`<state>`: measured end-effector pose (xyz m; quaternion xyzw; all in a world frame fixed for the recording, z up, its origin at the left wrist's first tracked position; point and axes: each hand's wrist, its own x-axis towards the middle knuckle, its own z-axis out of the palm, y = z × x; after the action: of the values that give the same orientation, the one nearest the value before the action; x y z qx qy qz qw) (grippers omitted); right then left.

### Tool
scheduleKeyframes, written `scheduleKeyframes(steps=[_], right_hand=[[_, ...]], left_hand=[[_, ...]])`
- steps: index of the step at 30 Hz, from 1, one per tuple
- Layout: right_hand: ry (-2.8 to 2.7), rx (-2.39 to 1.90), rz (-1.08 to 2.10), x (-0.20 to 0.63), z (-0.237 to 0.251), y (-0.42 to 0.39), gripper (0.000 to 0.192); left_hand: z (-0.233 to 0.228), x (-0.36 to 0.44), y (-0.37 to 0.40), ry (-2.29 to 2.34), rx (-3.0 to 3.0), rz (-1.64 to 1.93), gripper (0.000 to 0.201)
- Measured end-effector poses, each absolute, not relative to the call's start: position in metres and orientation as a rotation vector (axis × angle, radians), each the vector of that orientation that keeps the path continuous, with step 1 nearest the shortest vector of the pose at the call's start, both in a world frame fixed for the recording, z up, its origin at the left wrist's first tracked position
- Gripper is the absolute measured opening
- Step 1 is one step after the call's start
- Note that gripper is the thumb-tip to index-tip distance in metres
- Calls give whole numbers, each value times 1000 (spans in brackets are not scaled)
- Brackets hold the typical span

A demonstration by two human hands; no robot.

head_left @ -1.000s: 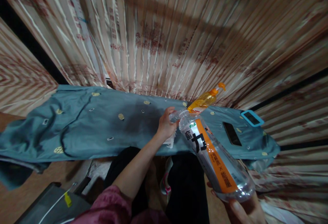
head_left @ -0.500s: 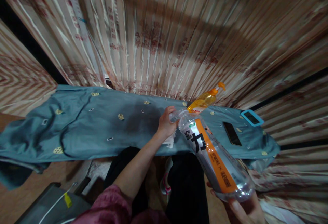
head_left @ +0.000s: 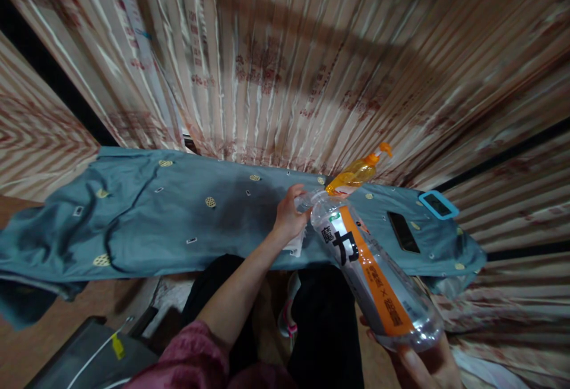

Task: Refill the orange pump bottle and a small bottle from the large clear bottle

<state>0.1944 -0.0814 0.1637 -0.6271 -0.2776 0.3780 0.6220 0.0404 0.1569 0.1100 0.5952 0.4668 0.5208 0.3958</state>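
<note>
A large clear plastic bottle (head_left: 347, 252) with an orange and silver label is tilted, its base low at the right and its neck up toward the left. My right hand (head_left: 423, 362) supports it from below at the base, fingers curled around it. Fingers bent, my left hand (head_left: 291, 214) grips a small clear plastic piece (head_left: 305, 201) at the bottle's neck; I cannot tell whether this is a cup or part of the neck. White tissue (head_left: 294, 245) shows beneath that hand. Just behind the neck is a yellow pump bottle (head_left: 356, 174) with an orange top.
A grey-green patterned cloth (head_left: 146, 217) covers the long narrow table. On its right side lie a dark phone (head_left: 403, 232) and a blue-framed device (head_left: 438, 205). Pleated curtains (head_left: 276, 68) hang behind. At lower left is a dark stool-like object (head_left: 89, 356) with a white cable.
</note>
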Motion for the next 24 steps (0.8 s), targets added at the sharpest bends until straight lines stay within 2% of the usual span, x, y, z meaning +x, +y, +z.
scheduleKeyframes(steps=[8,14,24], right_hand=[[-613,-1449,880,197,163,-81,87],[-568,-1477,837,194,163,-79,62],[-638,-1498,835,196,162,-81,62]], left_hand=[[109,40,157,1179,1503,1312,57],[109,42,158,1189,1506,1318,56],[108,40,158,1179,1505,1338,55]])
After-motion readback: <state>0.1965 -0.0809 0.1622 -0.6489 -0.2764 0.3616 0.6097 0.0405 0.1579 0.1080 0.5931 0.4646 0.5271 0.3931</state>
